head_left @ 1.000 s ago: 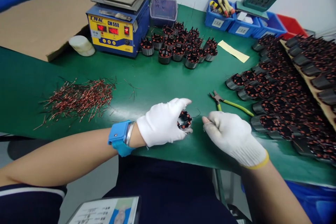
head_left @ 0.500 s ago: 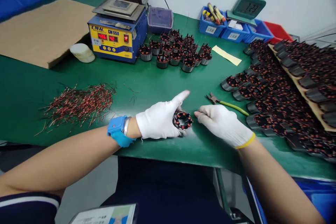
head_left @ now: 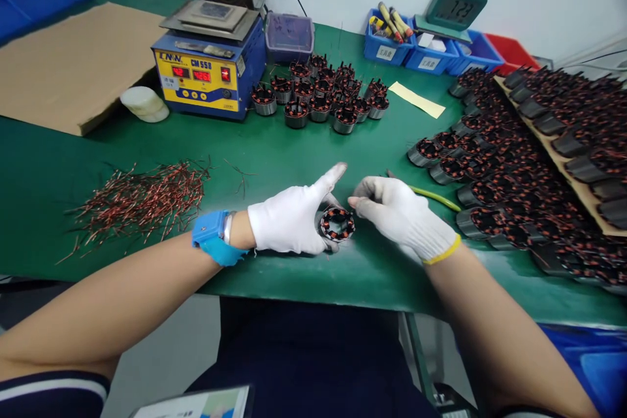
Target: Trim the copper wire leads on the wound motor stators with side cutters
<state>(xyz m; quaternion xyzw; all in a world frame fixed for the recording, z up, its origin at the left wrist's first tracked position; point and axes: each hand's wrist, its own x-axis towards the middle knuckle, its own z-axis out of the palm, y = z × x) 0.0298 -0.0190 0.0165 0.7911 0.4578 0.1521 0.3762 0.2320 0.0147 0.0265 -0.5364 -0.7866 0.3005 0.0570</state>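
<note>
My left hand [head_left: 289, 219], in a white glove, is wrapped round the side of a motor stator [head_left: 323, 230] with copper windings and a black inner frame. Its thumb points up and away from the stator, whose round opening faces me. Just right of the stator is my right hand [head_left: 399, 212], gloved too, with thumb and forefinger pinched together near the rim. What the pinch holds, if anything, is too small to make out. Behind the right hand lie cutting pliers with a green handle [head_left: 435, 197]; their jaws are mostly hidden.
A heap of copper wire offcuts [head_left: 147, 199] lies at left. Behind are a blue and yellow CM558 machine [head_left: 200, 85], a group of stators [head_left: 321, 108] and a yellow paper strip [head_left: 416, 99]. Many stators [head_left: 484, 189] crowd the right side. Blue bins [head_left: 389, 52] stand at the wall.
My right hand has moved left and slightly up, closer to the stator, and now covers most of the pliers' jaws. The left hand keeps its hold. The whole view has shifted slightly.
</note>
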